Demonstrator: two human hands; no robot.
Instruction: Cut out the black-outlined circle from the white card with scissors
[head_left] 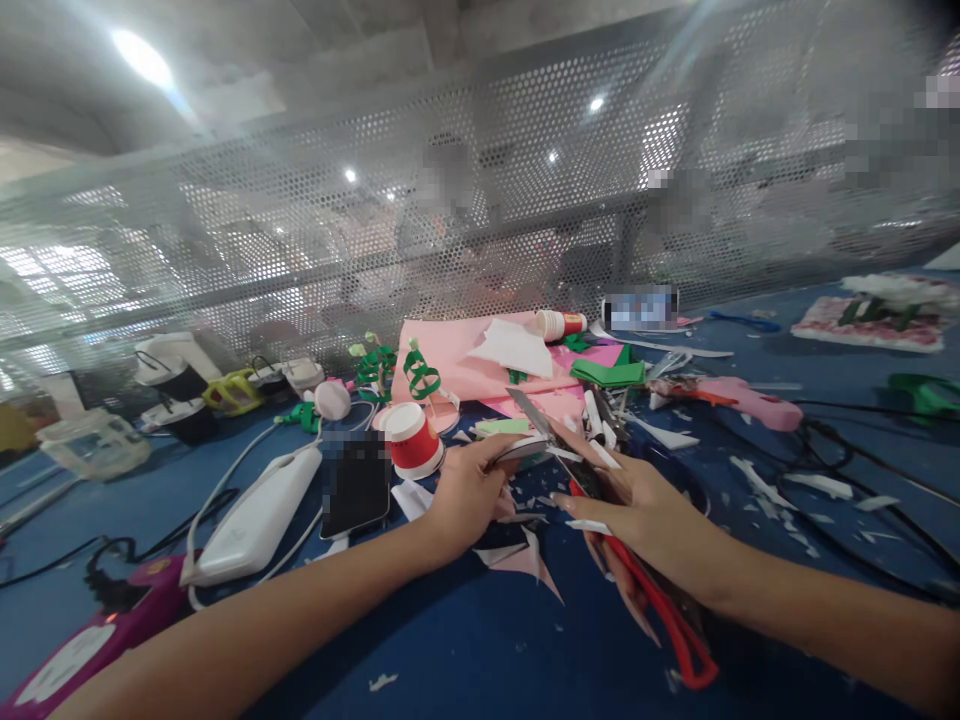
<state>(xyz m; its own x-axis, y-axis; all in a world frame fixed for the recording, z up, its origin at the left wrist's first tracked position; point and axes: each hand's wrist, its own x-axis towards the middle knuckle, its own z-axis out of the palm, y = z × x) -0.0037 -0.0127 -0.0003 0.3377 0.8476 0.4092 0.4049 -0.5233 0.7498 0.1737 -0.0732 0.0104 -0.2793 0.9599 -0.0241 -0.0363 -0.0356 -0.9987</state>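
My right hand [637, 510] is wrapped round a pair of scissors [667, 615] with red handles, which point down toward the front edge. Their metal blades are apart and reach up and left toward my other hand. My left hand [469, 490] is closed in a pinch on a curved strip of white paper [521, 448], whose free end lies by the blades. Beneath the hands are paper scraps [517, 560], pink and white. A red and white paper cup [412, 440] stands just left of my left hand.
Pink paper sheets [442, 355], green paper [611, 370] and stacked paper cups [559, 325] lie behind the hands. At right are a pink glue gun [750, 400] and black cables. A dark phone [356, 490], a white power bank [259, 515] and a purple power strip [97, 635] lie left.
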